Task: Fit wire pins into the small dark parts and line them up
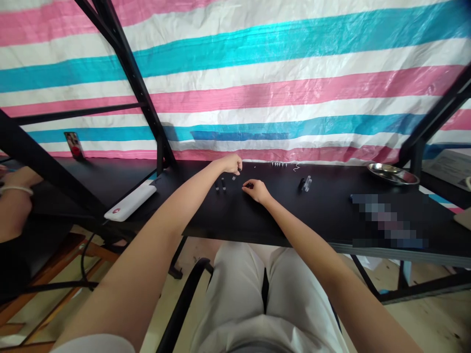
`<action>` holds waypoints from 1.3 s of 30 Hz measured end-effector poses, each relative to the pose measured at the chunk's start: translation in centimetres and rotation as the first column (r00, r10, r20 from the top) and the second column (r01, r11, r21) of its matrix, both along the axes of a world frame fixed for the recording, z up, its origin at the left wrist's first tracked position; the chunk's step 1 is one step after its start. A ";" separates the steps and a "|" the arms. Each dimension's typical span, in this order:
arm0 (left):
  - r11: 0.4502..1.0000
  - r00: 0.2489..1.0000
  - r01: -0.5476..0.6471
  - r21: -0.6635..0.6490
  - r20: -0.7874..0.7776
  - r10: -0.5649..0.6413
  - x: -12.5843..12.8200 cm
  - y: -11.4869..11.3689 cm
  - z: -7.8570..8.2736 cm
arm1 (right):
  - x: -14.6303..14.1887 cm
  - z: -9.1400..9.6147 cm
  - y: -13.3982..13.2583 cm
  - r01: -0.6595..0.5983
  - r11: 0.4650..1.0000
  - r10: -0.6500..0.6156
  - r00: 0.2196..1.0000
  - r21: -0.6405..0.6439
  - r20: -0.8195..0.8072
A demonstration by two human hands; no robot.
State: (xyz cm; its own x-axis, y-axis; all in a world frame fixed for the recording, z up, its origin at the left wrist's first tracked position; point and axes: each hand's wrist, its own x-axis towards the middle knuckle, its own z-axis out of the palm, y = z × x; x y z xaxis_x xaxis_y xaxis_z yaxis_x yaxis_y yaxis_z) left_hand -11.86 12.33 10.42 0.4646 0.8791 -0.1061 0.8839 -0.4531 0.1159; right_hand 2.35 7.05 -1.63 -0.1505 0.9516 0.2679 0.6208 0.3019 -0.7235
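My left hand (231, 163) is over the far part of the black table, its fingers curled together. A dark bit shows at its fingertips, too small to name. Right below it lies a small clear piece (234, 178). Two short dark cylinders, a left one (217, 186) and a right one (223, 184), stand or lie just left of that piece. My right hand (257, 190) rests low at the tabletop, thumb and fingers pinched. Something dark shows between its fingers, but its kind cannot be made out.
Small shiny pieces (279, 164) form a row at the back, beside a thin white curl (296, 167). Clear tubes (308, 183) and a black piece (301, 184) lie rightward, before a round metal tray (393, 174). A long white case (130, 202) lies left; another person's arm (16, 201) is beyond.
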 end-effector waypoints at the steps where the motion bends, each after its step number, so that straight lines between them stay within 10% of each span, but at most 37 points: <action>1: 1.000 1.000 0.010 -0.009 0.005 -0.010 -0.3 -0.3 0.1 | -0.3 0.1 0.0 -0.015 1.000 0.015 1.000 -0.007 0.014; 14: 0.998 0.998 -0.044 -0.052 -0.051 0.041 -2.9 -1.4 -2.1 | -3.4 1.4 0.7 -0.035 0.997 0.052 0.958 -0.068 0.281; 39: 1.000 0.987 -0.015 0.002 -0.160 0.015 -2.9 -1.5 -2.8 | -3.9 0.9 1.2 -0.009 0.998 0.023 0.972 -0.060 0.233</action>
State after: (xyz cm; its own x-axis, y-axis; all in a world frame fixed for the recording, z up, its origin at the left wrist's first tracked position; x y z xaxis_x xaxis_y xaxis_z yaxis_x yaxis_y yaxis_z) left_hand -14.76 10.87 7.61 0.4281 0.8862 -0.1770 0.8978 -0.4394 -0.0283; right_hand -1.59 8.29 -0.70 -0.2172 0.9615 0.1680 0.7700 0.2746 -0.5760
